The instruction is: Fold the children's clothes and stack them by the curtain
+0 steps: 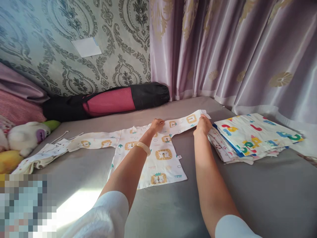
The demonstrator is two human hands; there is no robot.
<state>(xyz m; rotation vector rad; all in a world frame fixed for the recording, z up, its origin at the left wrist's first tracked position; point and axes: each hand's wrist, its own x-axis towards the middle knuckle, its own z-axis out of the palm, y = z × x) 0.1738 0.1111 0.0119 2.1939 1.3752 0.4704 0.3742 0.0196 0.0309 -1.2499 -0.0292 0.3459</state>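
A small white long-sleeved shirt [163, 154] printed with orange lion faces lies spread on the grey bed sheet [168, 211], its sleeves stretched out to both sides. At the shoulder beside the collar, my left hand [157, 125] has its fingers closed on the fabric; a pale bangle [142, 147] circles that wrist. My right hand [203, 125] grips the cuff end of the right-hand sleeve, its fingertips partly hidden. My left forearm covers part of the shirt's body. A small tag sticks out from the shirt's right side seam.
Right of my right hand is a stack of folded clothes [260, 132] with colourful prints. More printed clothing [47, 152] lies at the left, near plush toys [27, 135]. A black and pink rolled bag [109, 100] rests against the wall; purple curtains [223, 49] hang behind.
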